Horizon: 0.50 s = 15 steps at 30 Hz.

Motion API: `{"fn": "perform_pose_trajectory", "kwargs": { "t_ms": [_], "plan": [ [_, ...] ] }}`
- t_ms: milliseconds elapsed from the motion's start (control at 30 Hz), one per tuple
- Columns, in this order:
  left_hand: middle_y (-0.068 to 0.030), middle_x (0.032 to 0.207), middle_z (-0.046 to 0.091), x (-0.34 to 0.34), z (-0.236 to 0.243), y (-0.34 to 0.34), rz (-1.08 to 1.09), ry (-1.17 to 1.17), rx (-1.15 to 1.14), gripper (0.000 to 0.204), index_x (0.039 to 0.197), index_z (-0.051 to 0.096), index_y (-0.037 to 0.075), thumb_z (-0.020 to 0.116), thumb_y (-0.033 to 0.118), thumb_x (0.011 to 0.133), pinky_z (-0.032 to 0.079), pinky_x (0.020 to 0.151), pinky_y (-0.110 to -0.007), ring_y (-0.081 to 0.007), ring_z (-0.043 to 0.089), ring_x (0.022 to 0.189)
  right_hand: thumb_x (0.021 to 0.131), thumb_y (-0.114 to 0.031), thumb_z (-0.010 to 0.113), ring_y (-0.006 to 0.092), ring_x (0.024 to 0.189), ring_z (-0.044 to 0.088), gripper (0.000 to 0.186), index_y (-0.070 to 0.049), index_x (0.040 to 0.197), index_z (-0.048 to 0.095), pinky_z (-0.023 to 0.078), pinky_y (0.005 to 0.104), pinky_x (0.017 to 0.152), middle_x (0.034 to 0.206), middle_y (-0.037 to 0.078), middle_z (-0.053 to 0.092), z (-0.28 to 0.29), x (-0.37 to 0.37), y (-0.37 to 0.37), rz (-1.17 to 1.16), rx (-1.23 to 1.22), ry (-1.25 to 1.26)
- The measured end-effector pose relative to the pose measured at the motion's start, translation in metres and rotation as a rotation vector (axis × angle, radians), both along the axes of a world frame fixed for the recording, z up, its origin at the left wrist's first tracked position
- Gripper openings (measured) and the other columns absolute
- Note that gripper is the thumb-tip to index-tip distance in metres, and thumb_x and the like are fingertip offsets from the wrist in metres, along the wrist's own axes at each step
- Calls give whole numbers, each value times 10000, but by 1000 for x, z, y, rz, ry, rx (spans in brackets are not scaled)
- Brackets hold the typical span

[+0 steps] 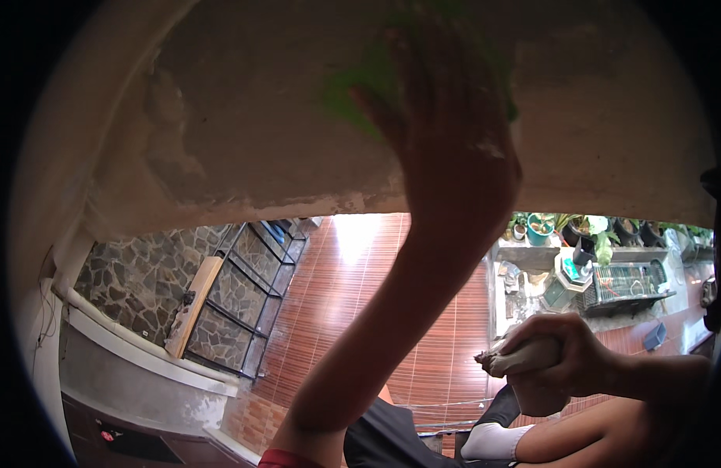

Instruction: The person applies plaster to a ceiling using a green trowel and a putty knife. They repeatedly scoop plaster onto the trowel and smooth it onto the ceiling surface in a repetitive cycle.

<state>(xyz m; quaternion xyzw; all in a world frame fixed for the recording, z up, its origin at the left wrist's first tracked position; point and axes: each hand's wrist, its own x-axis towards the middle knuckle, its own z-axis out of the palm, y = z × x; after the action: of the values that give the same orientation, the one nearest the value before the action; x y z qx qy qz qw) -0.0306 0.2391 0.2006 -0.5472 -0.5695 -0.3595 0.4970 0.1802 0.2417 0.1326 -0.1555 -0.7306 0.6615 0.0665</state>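
Observation:
My left hand (454,132) is raised, fingers stretched out and flat on a green patch or sheet (341,93) against the underside of a plastered, patchy overhead surface (243,117); it is too dark to tell which. My left forearm crosses the middle of the view. Lower right, my right hand (579,359) is closed round a greyish, soft-looking bundle (524,355) with a ragged, darker end pointing left. Below the hands show bent legs, one foot in a white sock (485,441).
Far below is a red striped tiled floor (360,288). At left are a stone-patterned area (118,273), black metal framework (259,335) with a wooden plank (197,304), and a white ledge (142,347). At right stand potted plants (579,226), a rack (622,281) and a blue container (655,335).

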Motion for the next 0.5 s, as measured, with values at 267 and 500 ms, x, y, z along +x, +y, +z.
{"fn": "perform_pose_trajectory", "kwargs": {
  "t_ms": [267,500],
  "plan": [
    [-168,1435,412,16,-32,-61,-243,103,-280,473,1351,480,60,508,222,908,143,1102,-630,-405,333,1353,783,-47,759,107,836,639,289,-18,1049,648,552,266,728,946,75,687,0,0,-2,45,-106,133],
    [-160,1365,508,-27,-10,-119,-102,134,-72,388,1327,500,48,417,129,957,245,1126,-534,-358,410,1321,726,-45,789,142,923,635,354,-8,1048,645,540,298,803,1002,101,675,-3,0,5,6,-143,39]
  ]
}}
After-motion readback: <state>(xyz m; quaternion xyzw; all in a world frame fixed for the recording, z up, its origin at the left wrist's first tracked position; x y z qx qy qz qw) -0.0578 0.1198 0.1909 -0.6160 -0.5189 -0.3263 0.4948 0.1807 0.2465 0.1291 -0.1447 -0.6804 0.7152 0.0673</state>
